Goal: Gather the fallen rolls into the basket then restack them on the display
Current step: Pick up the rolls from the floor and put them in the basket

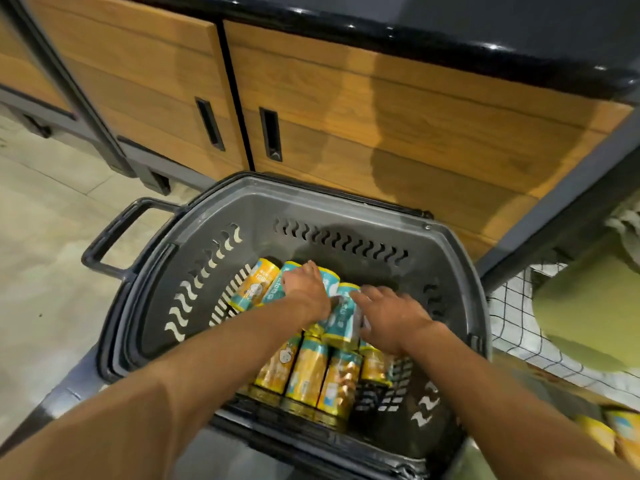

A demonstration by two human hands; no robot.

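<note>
While rolls [308,368] lie packed in basket [259,209], left hand [306,285] fingers curl over roll at 12 o'clock; right hand [391,317] fingers apart, resting on centre roll. Grip mid-body, lift straight, avoid squashing neighbours.

Yellow-and-teal rolls [306,368] are recorded lying in a dark grey basket [311,209] before a wooden cabinet [381,116]. The left hand [304,285] is laid on the far rolls, fingers bent over one. The right hand [391,317], blurred, is spread over another.

Yellow-and-teal wrapped rolls [308,368] lie on their sides, packed in rows inside the dark grey basket [311,209].
</note>
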